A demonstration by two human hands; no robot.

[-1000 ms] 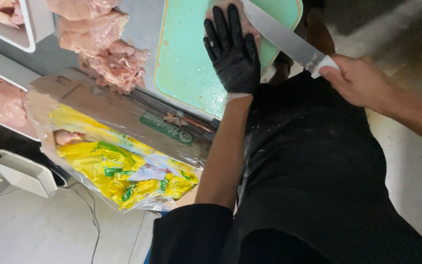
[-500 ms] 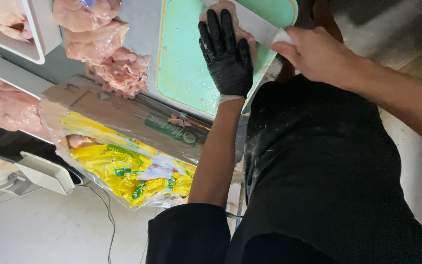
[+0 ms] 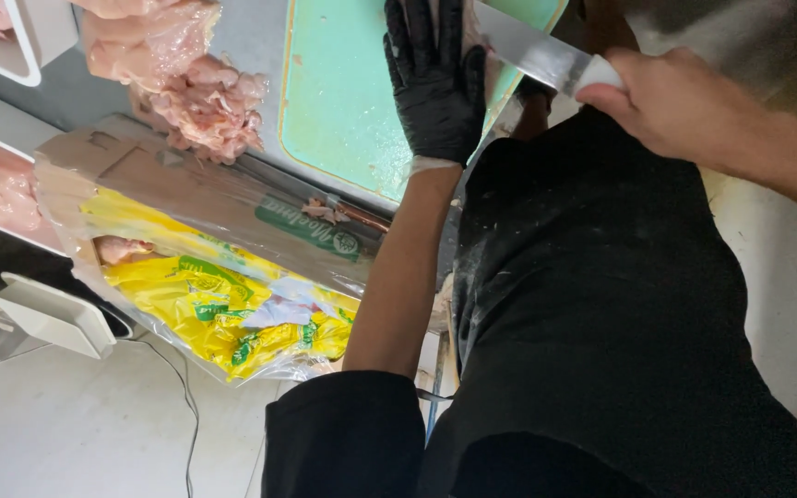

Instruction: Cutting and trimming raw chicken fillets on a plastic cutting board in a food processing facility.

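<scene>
My left hand (image 3: 435,78), in a black glove, lies flat with spread fingers on a piece of raw chicken on the green cutting board (image 3: 343,101). The meat is almost wholly hidden under the glove. My right hand (image 3: 671,101) is bare and grips the white handle of a long knife (image 3: 532,51). The blade runs up and left, passing beside the gloved fingers at the board's right edge.
A heap of raw chicken pieces (image 3: 177,78) lies on the steel counter left of the board. Below the counter edge a cardboard box (image 3: 186,198) holds yellow and green plastic bags (image 3: 223,309). White trays (image 3: 6,41) with more meat sit at far left. A cable (image 3: 182,397) crosses the floor.
My right hand swung the knife in toward the board and then drew it back to the right. The gloved left hand stayed pressed on the meat. The view shifted slightly.
</scene>
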